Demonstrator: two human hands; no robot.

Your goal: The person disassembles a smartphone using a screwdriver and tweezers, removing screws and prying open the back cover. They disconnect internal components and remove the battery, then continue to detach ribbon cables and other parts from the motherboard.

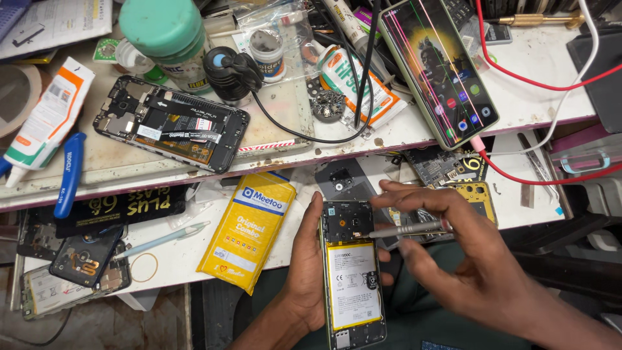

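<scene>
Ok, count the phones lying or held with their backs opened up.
3, perhaps more hidden in the clutter. One opened phone in the left hand, one black opened phone on the upper shelf, one opened phone at lower left atop other parts.

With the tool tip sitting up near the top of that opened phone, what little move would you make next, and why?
Probably turn the screwdriver in place. The right hand holds it nearly flat, with its tip on the dark upper section of the opened phone, just above the pale battery. The left hand already grips the phone's edge, so it looks steady enough.
</scene>
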